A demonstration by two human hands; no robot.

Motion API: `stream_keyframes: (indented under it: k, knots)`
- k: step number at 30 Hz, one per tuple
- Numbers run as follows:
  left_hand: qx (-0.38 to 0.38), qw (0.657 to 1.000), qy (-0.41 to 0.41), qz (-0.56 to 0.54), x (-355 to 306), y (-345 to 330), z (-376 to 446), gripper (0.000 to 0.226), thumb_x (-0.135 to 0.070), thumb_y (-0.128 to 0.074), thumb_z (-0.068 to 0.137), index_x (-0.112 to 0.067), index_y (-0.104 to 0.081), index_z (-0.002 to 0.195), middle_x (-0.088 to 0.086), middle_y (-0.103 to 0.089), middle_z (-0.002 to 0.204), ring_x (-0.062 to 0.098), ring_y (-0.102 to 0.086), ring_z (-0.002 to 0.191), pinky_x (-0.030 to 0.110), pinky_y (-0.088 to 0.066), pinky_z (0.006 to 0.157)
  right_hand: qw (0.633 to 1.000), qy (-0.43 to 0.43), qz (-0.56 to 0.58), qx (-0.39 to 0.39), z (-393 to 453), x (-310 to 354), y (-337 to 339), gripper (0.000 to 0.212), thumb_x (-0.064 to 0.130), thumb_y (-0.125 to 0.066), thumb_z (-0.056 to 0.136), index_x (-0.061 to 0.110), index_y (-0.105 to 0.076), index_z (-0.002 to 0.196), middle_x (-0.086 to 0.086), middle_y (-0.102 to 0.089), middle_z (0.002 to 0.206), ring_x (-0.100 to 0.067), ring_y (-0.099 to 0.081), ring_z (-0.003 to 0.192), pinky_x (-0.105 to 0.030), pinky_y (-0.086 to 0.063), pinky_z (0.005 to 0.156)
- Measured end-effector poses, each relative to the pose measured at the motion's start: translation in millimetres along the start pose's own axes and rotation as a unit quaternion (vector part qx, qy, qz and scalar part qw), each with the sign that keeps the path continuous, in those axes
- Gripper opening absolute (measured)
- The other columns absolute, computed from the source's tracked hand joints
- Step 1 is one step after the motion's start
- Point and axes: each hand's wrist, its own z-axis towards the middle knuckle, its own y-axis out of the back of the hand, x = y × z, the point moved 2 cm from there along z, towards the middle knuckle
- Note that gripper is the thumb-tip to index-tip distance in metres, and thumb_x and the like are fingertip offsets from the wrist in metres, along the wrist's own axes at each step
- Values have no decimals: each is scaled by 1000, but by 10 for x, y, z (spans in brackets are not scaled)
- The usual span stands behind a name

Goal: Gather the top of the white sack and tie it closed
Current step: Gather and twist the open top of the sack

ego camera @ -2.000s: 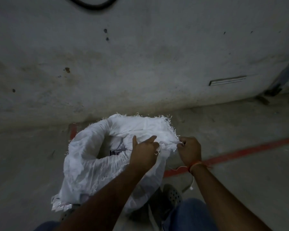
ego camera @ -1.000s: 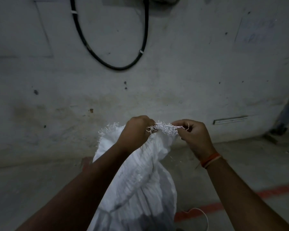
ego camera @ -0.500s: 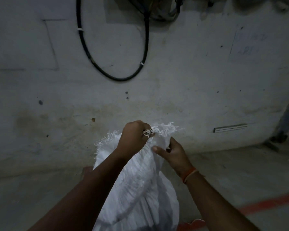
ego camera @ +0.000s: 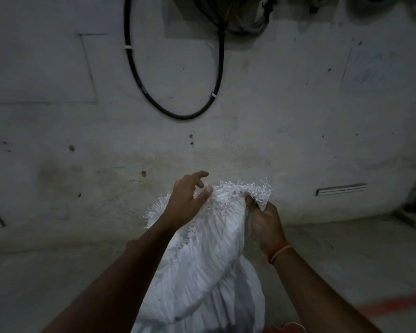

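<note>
- The sack (ego camera: 202, 272) stands on the floor before you, its frayed top (ego camera: 240, 189) raised and half bunched.
- Your right hand (ego camera: 265, 224) has its grip curled round the fabric just under the fringe; hold that firm.
- Your left hand (ego camera: 187, 200) lies loose, fingers spread on the pleats beside the grip.
- Sweep the slack left of the grip into it before you tie.

A grey concrete floor (ego camera: 334, 255) carries a red painted line (ego camera: 394, 304) and the white sack (ego camera: 202, 272).
</note>
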Motion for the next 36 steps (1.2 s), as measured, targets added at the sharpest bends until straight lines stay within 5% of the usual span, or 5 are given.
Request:
stream_keyframes:
  k: [7, 13, 22, 26, 36]
  knots:
    - [197, 975, -17, 101, 347, -130, -41, 81, -52, -66, 88, -22, -27, 152, 6, -49, 152, 27, -52, 135, 49, -39, 113, 1000, 2, 31, 4, 15, 17, 3, 16, 27, -63, 90, 19, -76, 88, 4, -79, 83, -10, -74, 84, -26, -55, 74]
    - [85, 995, -41, 10, 399, -118, -315, 46, -54, -69, 88, -29, -41, 115, -8, -54, 109, 14, -58, 95, 35, -53, 80, 999, -2, 34, -16, 42, -24, 64, 18, 16, -59, 97, 18, -77, 95, -4, -78, 100, -21, -72, 101, -36, -55, 91]
    - [144, 983, 66, 93, 550, -180, -388, 65, -72, -74, 69, -34, -71, 122, -4, -45, 153, 15, -42, 142, 34, -37, 114, 1000, 10, 26, -16, -8, -13, 50, 19, 16, -55, 99, 15, -74, 103, -7, -76, 103, -18, -72, 96, -32, -56, 87]
    - [99, 991, 56, 76, 524, -193, -339, 36, -50, -71, 87, -20, -78, 106, -1, -73, 122, 19, -65, 117, 25, -47, 93, 999, -2, 26, -23, 6, -44, 95, 18, 21, -55, 99, 16, -72, 95, 10, -73, 69, -1, -66, 62, -26, -47, 64]
    - [-84, 991, 100, -23, 304, -161, -235, 26, -26, -47, 101, -14, -48, 78, -1, -51, 65, 20, -52, 63, 36, -41, 64, 991, -24, 82, -106, 52, -98, 33, 24, 17, -50, 102, 4, -67, 113, -7, -71, 93, -13, -69, 79, -17, -54, 67]
